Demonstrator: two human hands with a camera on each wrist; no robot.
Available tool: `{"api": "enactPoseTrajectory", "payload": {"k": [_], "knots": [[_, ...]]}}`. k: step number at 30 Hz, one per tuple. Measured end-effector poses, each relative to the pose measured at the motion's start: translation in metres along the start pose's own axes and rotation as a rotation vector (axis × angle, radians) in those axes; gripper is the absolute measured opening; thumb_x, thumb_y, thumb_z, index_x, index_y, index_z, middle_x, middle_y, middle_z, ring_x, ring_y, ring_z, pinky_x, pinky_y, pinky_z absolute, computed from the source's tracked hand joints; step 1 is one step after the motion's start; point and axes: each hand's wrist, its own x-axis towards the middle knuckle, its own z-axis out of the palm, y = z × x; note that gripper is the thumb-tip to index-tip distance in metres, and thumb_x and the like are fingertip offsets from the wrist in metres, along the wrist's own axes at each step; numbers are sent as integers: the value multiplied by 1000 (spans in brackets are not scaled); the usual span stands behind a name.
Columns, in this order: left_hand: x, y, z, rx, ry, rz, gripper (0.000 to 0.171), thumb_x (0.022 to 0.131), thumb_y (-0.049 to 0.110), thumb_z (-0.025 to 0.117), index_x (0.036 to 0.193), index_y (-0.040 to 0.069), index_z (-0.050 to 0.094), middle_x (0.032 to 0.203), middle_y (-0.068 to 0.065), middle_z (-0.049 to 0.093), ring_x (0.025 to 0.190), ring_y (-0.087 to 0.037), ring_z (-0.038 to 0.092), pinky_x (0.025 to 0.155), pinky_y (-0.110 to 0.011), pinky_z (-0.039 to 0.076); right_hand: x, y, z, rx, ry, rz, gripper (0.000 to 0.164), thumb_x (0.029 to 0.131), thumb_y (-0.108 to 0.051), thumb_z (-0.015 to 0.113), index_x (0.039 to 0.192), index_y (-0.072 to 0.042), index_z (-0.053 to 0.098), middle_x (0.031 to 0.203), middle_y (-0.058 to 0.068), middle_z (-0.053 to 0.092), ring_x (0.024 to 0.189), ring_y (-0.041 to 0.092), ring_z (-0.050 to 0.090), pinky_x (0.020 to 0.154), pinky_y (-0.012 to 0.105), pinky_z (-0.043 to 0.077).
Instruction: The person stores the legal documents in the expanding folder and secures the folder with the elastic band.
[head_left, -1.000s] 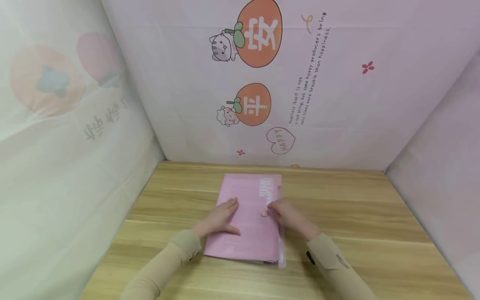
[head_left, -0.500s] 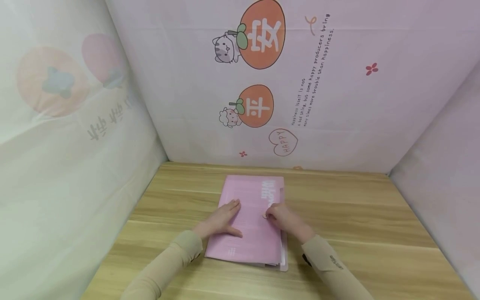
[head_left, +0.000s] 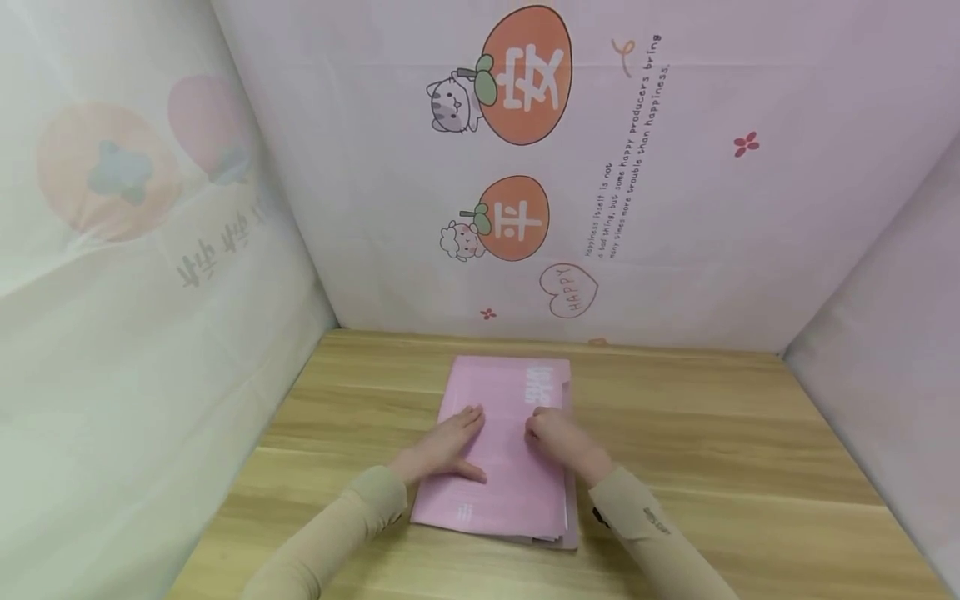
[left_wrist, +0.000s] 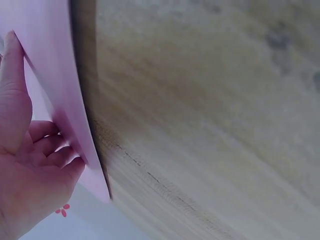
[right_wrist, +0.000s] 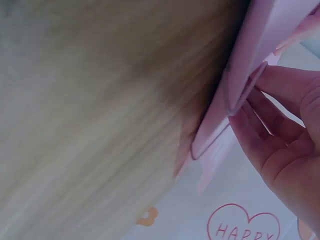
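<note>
A pink file folder (head_left: 504, 492) with white lettering lies flat on the wooden table, papers showing at its near edge. On its cover rests my left hand (head_left: 448, 443), fingers straight and thumb spread; the left wrist view shows this hand (left_wrist: 37, 165) against the cover. Over the folder's right part is my right hand (head_left: 564, 437), its fingers curled. In the right wrist view a thin elastic cord (right_wrist: 210, 142) runs round the folder's edge to that hand (right_wrist: 285, 125), which pinches it between thumb and fingers. The round button on the cover is hidden beneath the right hand.
Wooden tabletop (head_left: 690, 450) extends on both sides of the folder. A printed cloth backdrop (head_left: 660, 292) stands behind the table, with cloth walls at the left (head_left: 247, 350) and right (head_left: 870, 350).
My right hand has moved slightly left across the cover, from beside the round button to over it, hiding it. My left hand stays in place on the folder. The head view has shifted slightly.
</note>
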Motion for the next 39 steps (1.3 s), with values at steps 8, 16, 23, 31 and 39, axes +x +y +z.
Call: {"api": "enactPoseTrajectory", "payload": {"k": [8,16,23,31,39], "knots": [[-2,-5,-3,-11,19,-13,116,69,61,78,150,-7,31,160,-25,26,149,-39,29,124,-48,27,16,-4,-1,-70,-37,-20,11,89,-6,67,79,-6,69,76,7,66,68,19,63,64,28,56],[1,-3,-5,-21,6,-6,115,71,62,76,151,-6,30,161,-24,25,150,-38,27,124,-48,26,15,4,0,-69,-71,-49,6,86,-2,67,81,-4,64,78,8,63,72,23,62,69,34,57],[5,-2,-2,-28,19,9,115,70,61,78,151,-7,31,161,-25,26,150,-39,28,124,-49,26,-5,20,-2,-30,17,-88,8,79,0,68,83,-1,61,78,7,56,70,19,54,65,31,53],[7,-11,-2,-21,11,9,111,74,64,74,152,-3,31,162,-22,25,151,-35,27,125,-46,25,-20,28,-13,53,-9,-25,12,81,-6,73,88,0,64,80,6,57,71,15,54,63,26,52],[1,-23,-5,-22,86,24,91,86,55,66,149,-4,36,160,-23,29,150,-40,28,123,-55,24,-46,37,-20,147,38,122,24,89,-12,69,108,2,65,103,16,64,92,26,64,81,41,59]]}}
